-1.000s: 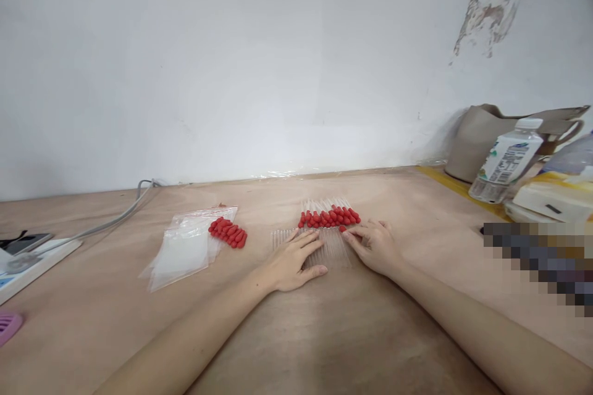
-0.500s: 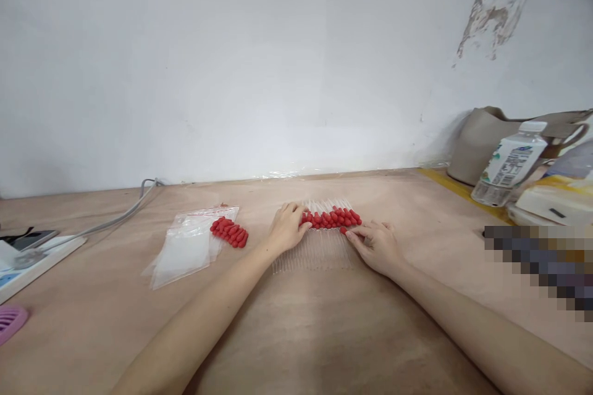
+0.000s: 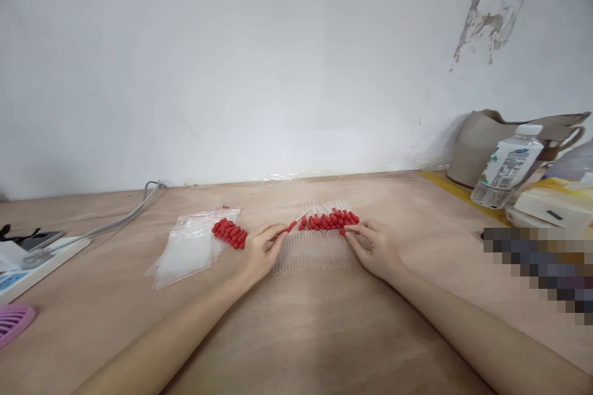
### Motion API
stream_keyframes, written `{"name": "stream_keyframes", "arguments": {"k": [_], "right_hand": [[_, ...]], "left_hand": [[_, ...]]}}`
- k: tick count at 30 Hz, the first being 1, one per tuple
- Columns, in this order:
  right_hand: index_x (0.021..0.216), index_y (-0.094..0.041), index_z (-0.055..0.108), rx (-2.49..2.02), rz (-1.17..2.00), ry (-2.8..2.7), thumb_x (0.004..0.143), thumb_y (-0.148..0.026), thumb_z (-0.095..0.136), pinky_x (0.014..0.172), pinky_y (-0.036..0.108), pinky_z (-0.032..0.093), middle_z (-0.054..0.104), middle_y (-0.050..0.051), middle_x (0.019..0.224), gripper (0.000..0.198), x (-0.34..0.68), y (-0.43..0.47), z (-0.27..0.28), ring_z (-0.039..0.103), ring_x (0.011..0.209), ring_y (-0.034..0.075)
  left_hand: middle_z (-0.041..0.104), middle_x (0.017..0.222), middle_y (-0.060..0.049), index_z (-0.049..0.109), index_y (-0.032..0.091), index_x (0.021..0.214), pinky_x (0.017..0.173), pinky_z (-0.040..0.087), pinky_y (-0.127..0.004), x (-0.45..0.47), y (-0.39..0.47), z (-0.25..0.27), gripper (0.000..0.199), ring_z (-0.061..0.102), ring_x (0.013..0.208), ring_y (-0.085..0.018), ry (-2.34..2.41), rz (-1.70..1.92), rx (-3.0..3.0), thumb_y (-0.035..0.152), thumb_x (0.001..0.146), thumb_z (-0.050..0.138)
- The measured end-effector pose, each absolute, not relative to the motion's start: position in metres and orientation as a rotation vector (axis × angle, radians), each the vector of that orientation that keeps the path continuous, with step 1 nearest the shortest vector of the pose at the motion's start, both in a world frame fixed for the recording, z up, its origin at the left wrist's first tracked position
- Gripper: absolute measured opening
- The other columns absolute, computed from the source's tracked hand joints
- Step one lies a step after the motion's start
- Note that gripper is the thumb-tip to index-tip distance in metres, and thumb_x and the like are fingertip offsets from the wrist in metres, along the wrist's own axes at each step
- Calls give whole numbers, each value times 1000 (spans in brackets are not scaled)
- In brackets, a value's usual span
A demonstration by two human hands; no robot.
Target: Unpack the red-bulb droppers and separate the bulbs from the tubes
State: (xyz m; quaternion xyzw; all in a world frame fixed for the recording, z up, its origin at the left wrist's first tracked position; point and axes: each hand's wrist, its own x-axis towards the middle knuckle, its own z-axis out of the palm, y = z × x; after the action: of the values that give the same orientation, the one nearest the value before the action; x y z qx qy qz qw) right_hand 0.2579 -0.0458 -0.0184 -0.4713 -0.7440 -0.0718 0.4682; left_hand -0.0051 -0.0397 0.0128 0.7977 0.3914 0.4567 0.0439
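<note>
A row of droppers [image 3: 332, 218] lies on the table, their red rubber bulbs side by side and thin clear stems pointing toward the wall. In front of it lies a row of bare clear tubes [image 3: 312, 250]. Left of both rows, my left hand [image 3: 263, 250] pinches the red end of one dropper [image 3: 293, 226], whose stem slants up to the right. On the right, my right hand [image 3: 374, 248] has thumb and fingers closed on a red bulb [image 3: 342, 232] by the tubes' far ends; whether a tube is in it I cannot tell.
Loose red bulbs [image 3: 223, 229] lie on clear zip bags [image 3: 189, 253] at the left. A power strip [image 3: 60, 259] with a cable and a pink slotted object [image 3: 13, 324] are farther left. A bottle [image 3: 508, 166], a grey bag [image 3: 467, 148] and a box [image 3: 546, 205] stand at the right.
My left hand has moved left and toward me, off the row's left end, with one dropper now in its fingers. The right hand has stayed nearly in place with the red bulb.
</note>
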Motion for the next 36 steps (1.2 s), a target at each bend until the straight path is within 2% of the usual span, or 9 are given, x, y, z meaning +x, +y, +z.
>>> {"name": "stream_keyframes", "arguments": {"k": [4,7,10,14,18,21,26,30,36], "right_hand": [[116,-19,50,-982,-212,-1894,83,-31,46,85,38,41,56,10,105,36,243,-56,-11,51,100,21],[124,-17,42,-877,-224,-2083,82,-35,48,90,41,39,53,12,115,46,229,-67,-5,47,107,23],[117,-21,50,-776,-285,-2246,83,-36,48,92,45,35,57,9,111,38,220,-75,-3,47,107,23],[96,-24,62,-731,-329,-2288,84,-30,49,94,46,31,62,4,99,19,215,-76,-7,49,104,21],[84,-21,63,-726,-324,-2267,83,-25,50,94,45,30,63,4,92,14,213,-75,-10,50,99,19],[83,-21,63,-729,-314,-2261,83,-25,50,93,44,31,63,3,90,14,210,-77,-10,50,97,19],[85,-21,63,-696,-278,-2253,82,-25,51,93,43,31,66,2,86,13,204,-79,-9,52,94,19],[94,-21,61,-671,-243,-2236,83,-28,51,96,44,29,67,2,89,17,201,-77,-12,54,94,18],[99,-18,59,-550,-179,-2301,86,-21,46,93,33,38,66,4,98,19,199,-77,-17,56,96,14]], "left_hand": [[62,89,-5,63,19,95,66,49,-25,-29,-72,2,18,59,80,-15,1105,1261,2366,22,83,49],[61,91,-6,62,20,98,66,50,-25,-32,-86,-1,20,59,82,-14,1021,1147,2332,21,84,48],[61,94,-6,61,20,98,71,49,-26,-27,-93,0,20,58,84,-14,943,1048,2354,19,84,47],[61,94,-6,61,19,98,75,49,-28,-24,-96,6,20,58,86,-14,893,997,2424,18,85,46],[56,107,-10,54,19,112,86,45,-35,-20,-95,8,31,54,99,-19,915,979,2578,22,81,50],[53,115,-11,52,20,116,90,41,-41,-12,-88,4,38,49,107,-22,904,1034,2766,27,79,56],[65,95,-5,60,19,101,90,42,-39,-2,-79,-4,20,56,98,-19,777,1135,2938,20,81,54],[67,93,-3,59,17,99,92,40,-37,-1,-80,-4,18,59,94,-16,762,1160,2973,17,82,53],[67,92,-5,58,16,97,93,41,-36,-1,-84,-1,17,58,96,-16,735,1126,2948,15,83,49]]}}
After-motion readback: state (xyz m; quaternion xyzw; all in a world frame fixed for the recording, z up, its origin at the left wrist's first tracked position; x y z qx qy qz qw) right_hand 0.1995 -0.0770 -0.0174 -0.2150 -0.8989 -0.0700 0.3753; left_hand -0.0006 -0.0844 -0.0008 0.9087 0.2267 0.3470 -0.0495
